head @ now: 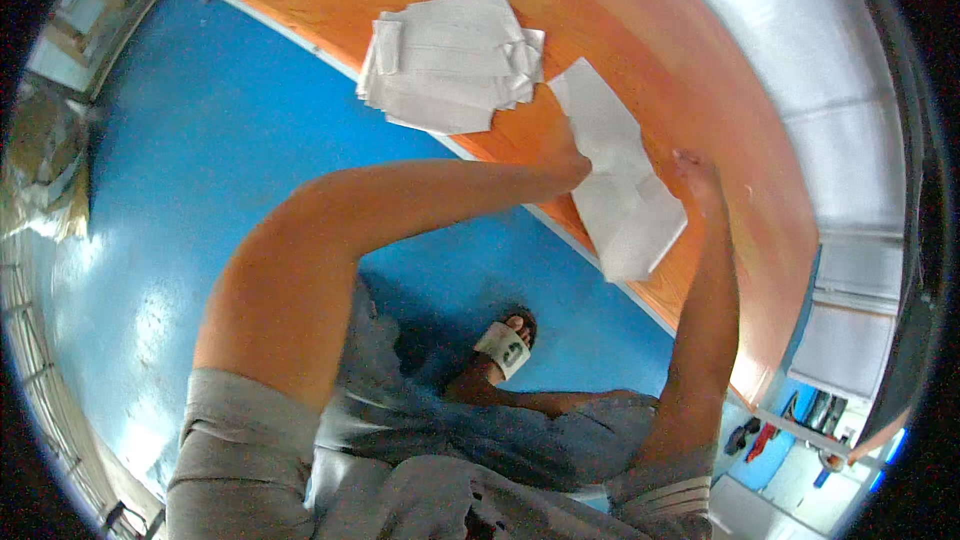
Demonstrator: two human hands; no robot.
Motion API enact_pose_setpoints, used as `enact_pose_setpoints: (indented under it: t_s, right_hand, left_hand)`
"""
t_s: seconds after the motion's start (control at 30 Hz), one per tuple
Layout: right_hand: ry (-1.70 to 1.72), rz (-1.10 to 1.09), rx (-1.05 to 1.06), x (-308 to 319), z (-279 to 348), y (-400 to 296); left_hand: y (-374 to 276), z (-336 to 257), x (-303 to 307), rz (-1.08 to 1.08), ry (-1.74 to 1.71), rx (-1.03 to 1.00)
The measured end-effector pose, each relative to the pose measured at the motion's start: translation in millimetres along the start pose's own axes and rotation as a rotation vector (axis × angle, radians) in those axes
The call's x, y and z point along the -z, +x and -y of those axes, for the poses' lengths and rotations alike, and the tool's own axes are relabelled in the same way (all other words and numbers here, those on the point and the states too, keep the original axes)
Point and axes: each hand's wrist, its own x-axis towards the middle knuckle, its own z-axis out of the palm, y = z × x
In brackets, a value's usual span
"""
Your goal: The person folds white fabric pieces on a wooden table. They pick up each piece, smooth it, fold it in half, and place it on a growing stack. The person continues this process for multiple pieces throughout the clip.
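A white rectangular piece (615,172), of cloth or foam sheet as far as I can tell, lies at a slant on the orange wood-grain table (720,82), its lower corner reaching the front edge. My left hand (566,157) rests at the left side of this piece, blurred, and its fingers are partly hidden. Just past the piece's right side, my right hand (697,176) is over the tabletop with fingers apart and nothing in them. Farther left, a loose pile of similar white pieces (450,60) sits near the table's front edge, some folded or askew.
Along the table's far side run white panels (847,157). Blue floor (225,90) spreads below, with my sandalled foot (506,345) on it. A plastic-wrapped bundle (49,157) stands at far left. Toward the lower right, a person's hand (834,461) shows.
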Motion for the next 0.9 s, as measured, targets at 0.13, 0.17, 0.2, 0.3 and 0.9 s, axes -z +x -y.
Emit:
enact_pose_setpoints:
  t_s: [0.13,0.17,0.2,0.3,0.9]
  right_hand:
    - [-0.364,-0.177,0.040,3,-26,6]
    - [-0.514,-0.171,-0.022,-8,2,3]
    - [-0.461,-0.090,0.039,-27,41,-5]
    - [-0.371,0.086,0.229,-58,103,-29]
    - [-0.217,0.027,0.035,-50,134,-44]
  left_hand:
    - [-26,-75,25,0.143,0.355,0.117]
    - [-42,-125,52,0.200,0.504,0.144]
    - [-41,-127,61,0.161,0.585,0.057]
    - [1,-60,51,-0.090,0.676,-0.453]
    - [139,-35,260,-0.341,0.943,-0.119]
